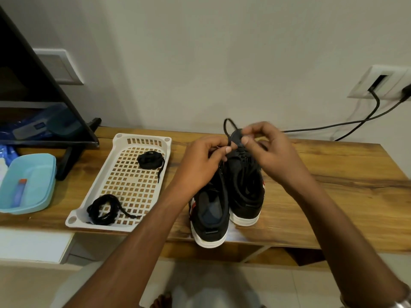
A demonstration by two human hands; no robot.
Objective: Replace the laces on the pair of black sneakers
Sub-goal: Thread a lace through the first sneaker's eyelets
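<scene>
Sneakers side by side on the wooden table [322,172], heels toward me at the near edge, toes toward the far wall, so each long axis runs near to far. Left sneaker [211,210] lies slightly nearer, its heel overhanging the table edge; right sneaker [246,187] touches it on the right. Both are black with white soles.

My left hand [200,165] pinches a black lace [228,130] between thumb and forefinger over the toe end of the right sneaker; the lace rises in a loop toward the far side. My right hand [266,147] has its fingers curled at the same spot, fingertips pinching at the lacing; exactly which strand it grips I cannot tell.

White perforated tray [93,196], left of the sneakers, long axis also near to far, holds two coiled black laces: far coil [149,160] and near coil [101,210].

Light blue box [29,183] stands at the far left. Behind it, a dark screen on a stand [46,90]. Two black cables [355,123] run from a wall socket [382,82] at the right.
</scene>
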